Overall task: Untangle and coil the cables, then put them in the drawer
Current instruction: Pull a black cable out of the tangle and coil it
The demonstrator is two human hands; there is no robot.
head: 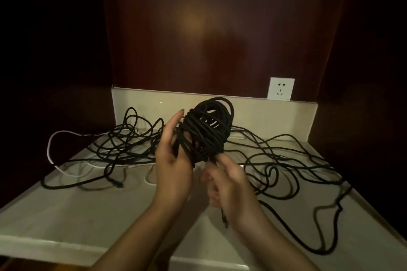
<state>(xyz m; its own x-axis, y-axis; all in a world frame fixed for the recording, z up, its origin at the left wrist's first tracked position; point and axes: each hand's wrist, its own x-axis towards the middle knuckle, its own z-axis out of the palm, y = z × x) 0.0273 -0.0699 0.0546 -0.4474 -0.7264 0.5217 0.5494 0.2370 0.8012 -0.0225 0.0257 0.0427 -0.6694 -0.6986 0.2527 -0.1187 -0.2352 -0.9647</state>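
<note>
The coiling step was in hand, with nothing yet ready for the drawer, which did not show in the frame. At the centre of the picture the left hand [174, 156] held up a thick bundle of wound black cable [207, 130], its thumb raised and its fingers wrapped behind and under the loops. Just below and to the right, the right hand [229, 185] was blurred; it seemed to pinch the black tail leading out of the bundle's lower end, with a plug end hanging beneath the wrist, though the grip itself could not be made out for certain. The two hands sat close together, almost touching.

The bundle looked uneven, its turns crossing at angles rather than lying flat. The next move probably called for finishing this wrap and tucking the end. Loose black cable [293, 160] sprawled across the pale countertop [66, 215] on both sides, tangled with a thin white cable [57, 136] at the left. A white wall socket [280, 88] sat at upper right.
</note>
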